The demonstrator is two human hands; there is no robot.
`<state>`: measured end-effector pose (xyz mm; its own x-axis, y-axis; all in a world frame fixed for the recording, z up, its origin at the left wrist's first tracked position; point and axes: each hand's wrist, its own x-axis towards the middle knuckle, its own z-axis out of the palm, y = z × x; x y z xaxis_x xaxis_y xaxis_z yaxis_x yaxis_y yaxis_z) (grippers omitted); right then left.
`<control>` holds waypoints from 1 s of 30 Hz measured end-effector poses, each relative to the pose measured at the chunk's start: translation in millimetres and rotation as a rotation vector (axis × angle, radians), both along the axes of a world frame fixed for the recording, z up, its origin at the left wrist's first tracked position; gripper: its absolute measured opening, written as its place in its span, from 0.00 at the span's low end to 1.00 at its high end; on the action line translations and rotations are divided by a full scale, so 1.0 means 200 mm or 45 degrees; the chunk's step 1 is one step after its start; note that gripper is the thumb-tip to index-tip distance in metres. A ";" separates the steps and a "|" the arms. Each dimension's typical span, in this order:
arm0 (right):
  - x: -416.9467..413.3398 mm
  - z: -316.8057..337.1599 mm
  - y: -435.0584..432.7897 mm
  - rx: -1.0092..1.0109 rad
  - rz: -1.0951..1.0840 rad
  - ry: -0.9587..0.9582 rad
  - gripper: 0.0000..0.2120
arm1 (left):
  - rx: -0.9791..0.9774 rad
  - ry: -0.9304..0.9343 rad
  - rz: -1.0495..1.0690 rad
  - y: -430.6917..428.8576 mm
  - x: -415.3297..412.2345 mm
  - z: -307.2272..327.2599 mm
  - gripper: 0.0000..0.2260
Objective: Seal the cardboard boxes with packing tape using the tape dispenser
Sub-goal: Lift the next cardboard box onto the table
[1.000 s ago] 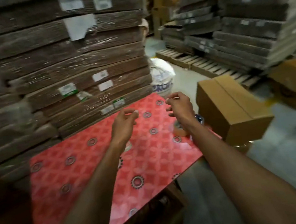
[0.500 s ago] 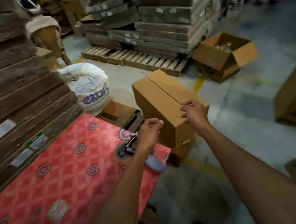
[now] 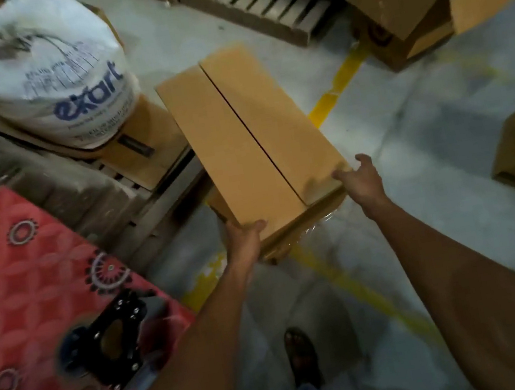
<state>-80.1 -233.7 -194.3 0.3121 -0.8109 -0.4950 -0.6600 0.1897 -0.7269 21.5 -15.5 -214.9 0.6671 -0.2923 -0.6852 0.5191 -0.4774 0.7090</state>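
Head view: both hands grip the near end of a long cardboard box [image 3: 250, 135] standing on the floor, its top flaps meeting along a bare seam. Left hand [image 3: 244, 239] clamps the near-left corner; right hand [image 3: 361, 178] curls over the near-right corner. Tape dispenser [image 3: 114, 342] lies on the red patterned table [image 3: 8, 268], near the left forearm.

One head-worn wide-angle view looks steeply down, close over both forearms, toward the floor [image 3: 426, 141].
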 end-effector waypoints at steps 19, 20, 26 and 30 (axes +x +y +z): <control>0.35 0.49 0.02 -0.152 -0.010 -0.467 0.23 | -0.334 -0.309 0.377 0.01 0.42 0.65 0.39; 0.36 0.57 0.08 -0.154 -0.025 -0.513 0.26 | -0.349 -0.369 0.374 0.06 0.44 0.75 0.38; 0.40 1.12 0.65 -0.174 -0.026 -0.818 0.18 | -0.476 -0.689 0.401 0.63 0.43 1.37 0.34; 0.33 1.40 1.22 -0.194 0.075 -0.971 0.14 | -0.521 -0.799 0.432 1.25 0.27 1.67 0.31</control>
<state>-14.2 9.6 85.3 0.5658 -0.8244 -0.0106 0.0268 0.0313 -0.9992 75.4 234.5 118.3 0.9877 -0.1518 -0.0384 0.0378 -0.0070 0.9993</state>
